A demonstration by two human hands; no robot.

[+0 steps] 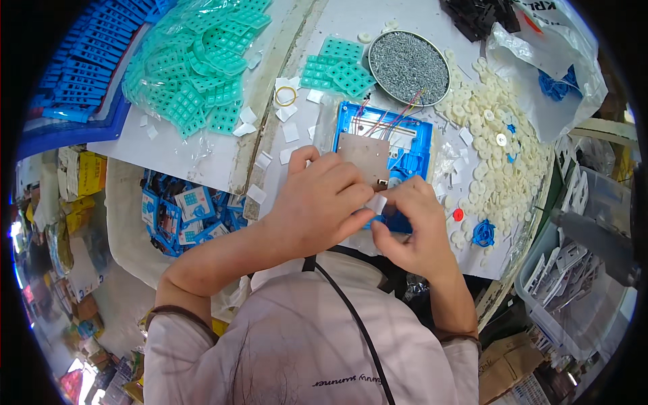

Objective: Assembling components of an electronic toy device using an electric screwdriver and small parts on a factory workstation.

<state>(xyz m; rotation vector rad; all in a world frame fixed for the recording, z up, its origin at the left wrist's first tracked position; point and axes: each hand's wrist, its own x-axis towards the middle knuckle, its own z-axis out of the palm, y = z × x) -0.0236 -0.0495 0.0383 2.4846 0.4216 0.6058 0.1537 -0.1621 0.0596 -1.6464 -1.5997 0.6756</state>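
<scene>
A blue plastic casing (420, 145) lies open-side up on the table before me, with thin coloured wires and a brown board (362, 154) in it. My left hand (322, 196) rests over the casing's lower left part, fingers bent and thumb and index finger drawn together. From the other side, my right hand (420, 226) reaches over the lower right edge, its thumb and index finger curled inward. Between the fingertips of both hands shows a small white piece (376, 203), partly hidden by them. The casing's lower left corner is covered by my left hand.
Beyond the casing stands a round tin of small screws (410, 67). Teal keypads (337, 66) lie beside it, more of them heaped at left (202, 61). Cream plastic wheels (499, 142) spread at right. White squares (290, 131) are scattered about. A bin of blue units (192, 212) stands left.
</scene>
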